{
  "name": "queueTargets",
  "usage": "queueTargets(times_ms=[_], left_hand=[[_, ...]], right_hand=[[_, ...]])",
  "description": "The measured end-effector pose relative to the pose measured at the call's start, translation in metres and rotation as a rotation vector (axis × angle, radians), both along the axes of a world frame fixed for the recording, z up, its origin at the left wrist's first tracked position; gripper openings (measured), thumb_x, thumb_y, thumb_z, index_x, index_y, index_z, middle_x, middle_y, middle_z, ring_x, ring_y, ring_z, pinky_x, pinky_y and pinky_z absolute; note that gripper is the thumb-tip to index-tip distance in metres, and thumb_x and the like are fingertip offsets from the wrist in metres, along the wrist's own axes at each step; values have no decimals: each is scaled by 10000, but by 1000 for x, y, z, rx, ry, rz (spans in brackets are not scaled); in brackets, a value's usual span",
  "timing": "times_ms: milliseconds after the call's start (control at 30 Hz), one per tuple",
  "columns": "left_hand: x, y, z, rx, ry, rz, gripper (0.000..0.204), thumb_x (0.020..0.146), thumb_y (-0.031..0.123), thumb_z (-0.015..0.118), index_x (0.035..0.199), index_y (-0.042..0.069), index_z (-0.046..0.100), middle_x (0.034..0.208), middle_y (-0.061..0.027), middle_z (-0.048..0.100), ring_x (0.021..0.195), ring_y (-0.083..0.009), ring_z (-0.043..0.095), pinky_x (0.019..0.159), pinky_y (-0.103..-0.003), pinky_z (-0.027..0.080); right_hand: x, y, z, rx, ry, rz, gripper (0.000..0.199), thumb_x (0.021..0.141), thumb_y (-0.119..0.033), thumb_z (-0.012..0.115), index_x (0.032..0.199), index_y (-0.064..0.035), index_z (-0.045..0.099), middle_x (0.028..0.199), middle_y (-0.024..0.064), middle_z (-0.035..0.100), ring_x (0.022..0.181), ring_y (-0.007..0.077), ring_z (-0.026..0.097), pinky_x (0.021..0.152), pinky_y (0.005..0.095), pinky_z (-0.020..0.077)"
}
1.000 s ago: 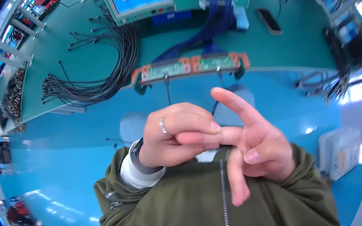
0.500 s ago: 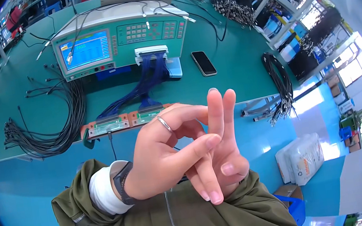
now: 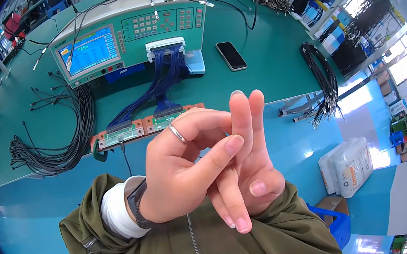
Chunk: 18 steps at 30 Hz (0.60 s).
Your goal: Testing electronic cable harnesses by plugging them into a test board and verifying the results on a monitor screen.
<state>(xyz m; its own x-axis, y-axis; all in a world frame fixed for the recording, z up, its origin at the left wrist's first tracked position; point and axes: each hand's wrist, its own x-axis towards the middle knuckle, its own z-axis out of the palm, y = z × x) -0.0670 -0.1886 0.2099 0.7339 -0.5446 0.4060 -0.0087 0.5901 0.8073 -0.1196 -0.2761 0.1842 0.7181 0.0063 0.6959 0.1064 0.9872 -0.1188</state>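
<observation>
Both hands meet in front of my chest, over the bench's near edge. My left hand (image 3: 180, 166), with a ring and a dark wristband, is closed around fingers of my right hand, its thumb lying across them. My right hand (image 3: 256, 158) turns its palm toward me. Two of its fingers stretch upward and its thumb sticks out at the side. Two fingers point down below my left thumb; overlap hides which hand they join. No tool or part shows in either hand. Just beyond is a connector test fixture (image 3: 120, 134) with green boards and blue ribbon wires (image 3: 156, 89).
A tester (image 3: 134, 38) with a lit screen stands on the green bench (image 3: 269, 78). Black cable bundles lie at left (image 3: 76, 129) and on the right edge (image 3: 323, 81). A phone (image 3: 231, 56) lies right of the tester. White sacks (image 3: 347, 166) rest on the floor.
The view has shifted slightly, so the tester sits a little higher and further left, and the right-hand things further right. Both hands keep nearly the same pose.
</observation>
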Motion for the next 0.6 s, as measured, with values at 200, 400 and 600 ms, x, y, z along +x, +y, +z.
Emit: queueTargets(times_ms=[200, 400, 600], left_hand=[[3, 2, -5, -32, -65, 23, 153, 798, -54, 556, 949, -45, 581, 884, -99, 572, 675, -129, 515, 613, -202, 429], [5, 2, -9, -54, -95, 39, 145, 799, -67, 550, 940, -47, 579, 888, -103, 577, 695, -143, 517, 623, -213, 441], [4, 5, -9, -78, -40, 10, 163, 794, -78, 552, 954, -53, 573, 901, -121, 586, 704, -156, 529, 628, -232, 463]], right_hand=[[-4, -1, 1, 25, 40, 52, 951, 681, 93, 353, 1395, -297, -140, 1484, -22, -112, 652, 339, 588, 567, 321, 532], [-6, -3, 0, 46, 25, 103, 955, 682, 93, 354, 1391, -298, -153, 1481, -24, -126, 653, 339, 590, 564, 324, 532], [-6, -3, 0, 67, 27, 149, 960, 686, 89, 363, 1386, -297, -168, 1479, -8, -135, 648, 327, 602, 554, 309, 532]])
